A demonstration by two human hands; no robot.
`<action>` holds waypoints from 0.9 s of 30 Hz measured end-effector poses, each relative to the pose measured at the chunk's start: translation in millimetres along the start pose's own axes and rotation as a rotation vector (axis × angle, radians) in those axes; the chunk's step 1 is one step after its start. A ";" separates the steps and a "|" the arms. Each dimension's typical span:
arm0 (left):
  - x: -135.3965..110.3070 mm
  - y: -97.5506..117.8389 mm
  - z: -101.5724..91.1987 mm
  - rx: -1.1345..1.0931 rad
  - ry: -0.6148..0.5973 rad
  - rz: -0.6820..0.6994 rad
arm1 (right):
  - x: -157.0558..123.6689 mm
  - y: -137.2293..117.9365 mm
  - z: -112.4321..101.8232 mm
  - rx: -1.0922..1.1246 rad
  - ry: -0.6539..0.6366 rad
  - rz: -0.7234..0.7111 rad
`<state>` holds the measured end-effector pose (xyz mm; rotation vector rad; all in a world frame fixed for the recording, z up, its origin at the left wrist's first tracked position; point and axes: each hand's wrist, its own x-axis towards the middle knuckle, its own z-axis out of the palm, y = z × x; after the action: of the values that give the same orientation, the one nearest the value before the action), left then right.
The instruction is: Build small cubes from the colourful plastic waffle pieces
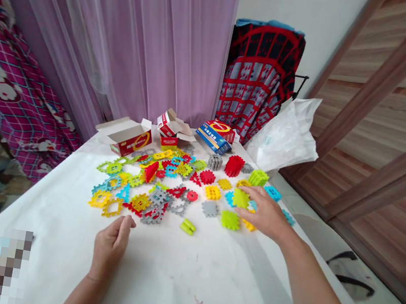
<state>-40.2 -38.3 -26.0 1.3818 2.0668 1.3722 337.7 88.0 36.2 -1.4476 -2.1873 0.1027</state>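
Several colourful plastic interlocking blocks [161, 186] lie scattered over a white table [175, 281]. My right hand [268, 216] reaches over the right side of the pile, with its fingertips pinching a lime green block [241, 198]. Beside it lie another lime green block [229, 220], a yellow one [212, 192] and a grey one [210, 208]. My left hand [110, 245] rests on the table near the front of the pile, fingers loosely curled, holding nothing. A small lime green piece [188, 227] lies between my hands.
Opened red and white cardboard boxes [131, 139] and a blue box [213, 138] stand at the table's far edge. A white plastic bag [286, 134] sits at the far right corner. A red patterned cloth [257, 78] hangs behind. A pink bedspread [13, 86] lies left.
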 end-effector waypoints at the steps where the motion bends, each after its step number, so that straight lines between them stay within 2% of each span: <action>1: 0.6 -2.2 -0.4 -0.016 -0.014 -0.016 | 0.2 3.6 2.9 0.009 0.016 -0.001; 4: 1.6 -5.5 -1.5 -0.114 -0.013 -0.080 | 1.5 14.4 7.0 -0.006 0.051 0.012; 7: 2.7 -1.1 -2.9 -0.210 -0.032 -0.124 | 4.4 20.0 -0.1 -0.043 0.031 0.020; 13: 7.2 8.8 -6.9 -0.252 -0.054 -0.138 | 10.9 16.4 -17.2 -0.107 -0.118 0.010; 19: 6.9 11.1 -9.2 -0.229 -0.081 -0.152 | 12.7 15.5 -9.7 -0.151 -0.219 -0.050; 24: 8.0 12.9 -8.5 -0.238 -0.082 -0.140 | 14.3 5.5 -6.4 -0.223 -0.407 -0.118; 27: 8.6 12.4 -7.4 -0.187 -0.076 -0.087 | 14.5 -1.5 -5.3 -0.224 -0.475 -0.121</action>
<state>-42.6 -34.1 -9.9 1.2326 1.8749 1.4141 334.5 98.9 46.7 -1.5237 -2.7409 0.1789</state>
